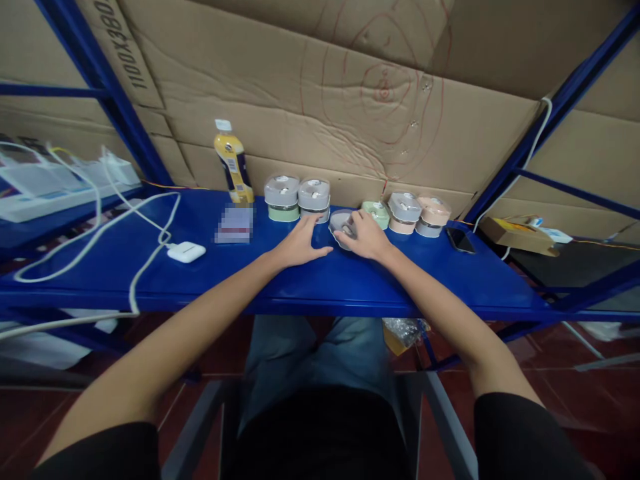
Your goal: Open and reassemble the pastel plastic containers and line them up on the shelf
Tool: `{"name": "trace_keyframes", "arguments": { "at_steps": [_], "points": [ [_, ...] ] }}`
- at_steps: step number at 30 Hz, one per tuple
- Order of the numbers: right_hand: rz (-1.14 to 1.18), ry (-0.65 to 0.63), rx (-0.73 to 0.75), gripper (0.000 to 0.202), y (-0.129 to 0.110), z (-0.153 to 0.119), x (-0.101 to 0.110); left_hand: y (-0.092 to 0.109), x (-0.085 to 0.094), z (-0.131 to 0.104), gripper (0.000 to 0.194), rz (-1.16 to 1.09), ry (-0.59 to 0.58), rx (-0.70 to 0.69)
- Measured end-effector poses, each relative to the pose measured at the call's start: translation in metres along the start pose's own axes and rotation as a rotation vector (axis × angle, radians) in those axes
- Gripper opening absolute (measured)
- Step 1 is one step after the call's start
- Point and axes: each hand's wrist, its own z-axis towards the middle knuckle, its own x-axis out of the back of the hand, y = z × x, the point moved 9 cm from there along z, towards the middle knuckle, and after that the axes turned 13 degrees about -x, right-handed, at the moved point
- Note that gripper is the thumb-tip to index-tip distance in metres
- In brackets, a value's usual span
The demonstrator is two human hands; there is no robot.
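Observation:
My right hand [369, 235] grips a grey round-cornered container [342, 225] on the blue table, thumb and fingers on its top. Just left of it, my left hand [303, 243] is open, thumb and fingers apart, holding nothing. Behind my left hand stand two stacks of small lidded containers, one grey over green [282, 193] and one grey over grey [315, 194]. Behind and right of my right hand are a green container [376, 213], a grey one on a pink one [404, 208], and a pink one on a grey one [433, 210].
A yellow bottle [234, 163] stands at the back left, with a blurred packet [235, 224] before it. A white case [187, 251] and cables lie farther left, near power strips [65, 187]. A phone [460, 240] and an open carton [520, 235] are at the right.

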Motion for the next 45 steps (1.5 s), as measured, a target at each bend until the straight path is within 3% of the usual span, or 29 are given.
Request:
{"name": "trace_keyframes", "arguments": {
  "at_steps": [3, 5, 7, 9, 12, 14, 18, 22, 27, 29, 33, 38, 41, 45],
  "points": [
    [0.028, 0.023, -0.186, 0.076, 0.011, -0.001, 0.005, -0.002, 0.0, 0.0, 0.105, -0.002, -0.016, -0.008],
    [0.028, -0.066, -0.237, 0.087, 0.013, 0.002, -0.003, -0.004, -0.001, -0.001, 0.113, -0.025, -0.031, -0.008],
    [0.048, -0.194, -0.129, 0.092, 0.004, 0.004, -0.012, -0.006, -0.002, -0.002, 0.12, -0.067, -0.041, -0.008],
    [0.103, -0.296, 0.085, 0.098, -0.014, -0.002, -0.013, -0.006, -0.003, -0.003, 0.127, -0.107, -0.051, -0.007],
    [0.208, -0.365, 0.312, 0.112, -0.034, -0.016, -0.006, -0.003, -0.006, -0.002, 0.13, -0.153, -0.088, -0.004],
    [0.227, -0.355, 0.322, 0.113, -0.039, -0.021, -0.003, 0.001, -0.008, -0.002, 0.128, -0.18, -0.106, -0.004],
    [0.22, -0.293, 0.258, 0.096, -0.036, -0.023, -0.002, 0.005, -0.009, -0.002, 0.127, -0.205, -0.096, -0.003],
    [0.366, -0.217, 0.2, 0.086, -0.008, -0.017, 0.014, 0.007, -0.008, -0.004, 0.127, -0.188, -0.071, -0.02],
    [0.41, -0.048, -0.026, 0.078, 0.061, -0.005, 0.039, 0.02, -0.014, -0.006, 0.065, -0.123, -0.167, -0.091],
    [0.416, -0.021, -0.105, 0.077, 0.077, -0.004, 0.04, 0.024, -0.014, -0.006, 0.055, -0.111, -0.176, -0.094],
    [0.444, -0.012, -0.184, 0.073, 0.087, -0.003, 0.036, 0.019, 0.0, -0.004, 0.057, -0.084, -0.112, -0.067],
    [0.426, -0.041, -0.191, 0.078, 0.09, -0.002, 0.035, -0.015, 0.03, -0.01, 0.068, -0.003, 0.002, 0.054],
    [0.377, -0.096, -0.226, 0.079, 0.096, -0.003, 0.031, -0.029, 0.036, -0.014, 0.07, 0.027, 0.009, 0.107],
    [0.358, -0.089, -0.248, 0.076, 0.097, -0.005, 0.03, -0.016, 0.031, -0.011, 0.072, -0.006, -0.01, 0.047]
  ]
}}
